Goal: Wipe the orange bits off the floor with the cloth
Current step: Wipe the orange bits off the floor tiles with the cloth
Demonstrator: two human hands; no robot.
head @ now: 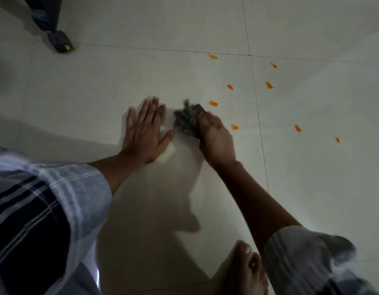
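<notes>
A: Legend, from the hands outward. What do you count?

B: Two hands. My feed shows the right hand (216,139) closed over a crumpled dark cloth (187,121), pressing it onto the floor (120,81). The cloth is blurred. The left hand (145,133) lies flat beside it, palm down, fingers spread wide, holding nothing; its thumb nearly touches the cloth.

A: Orange bits?

B: I count eight. Nearest: one (213,103) just beyond the cloth, one (234,127) just right of the right hand. Farther out: one (229,87), one (269,85), one (273,65), and one (212,56) touching the grout line. Well right: one (297,128) and a small one (337,139). All lie on the floor, apart from one another; none touches the cloth.

A: Other items?

B: One bare foot (247,267) at bottom, near the right sleeve (308,258). One checked garment (35,209) at lower left. One dark object (59,41) at upper left, with a small yellow mark; I cannot tell what it is.

A: Any writing?

B: None that I can read. The yellow mark is too small.
</notes>
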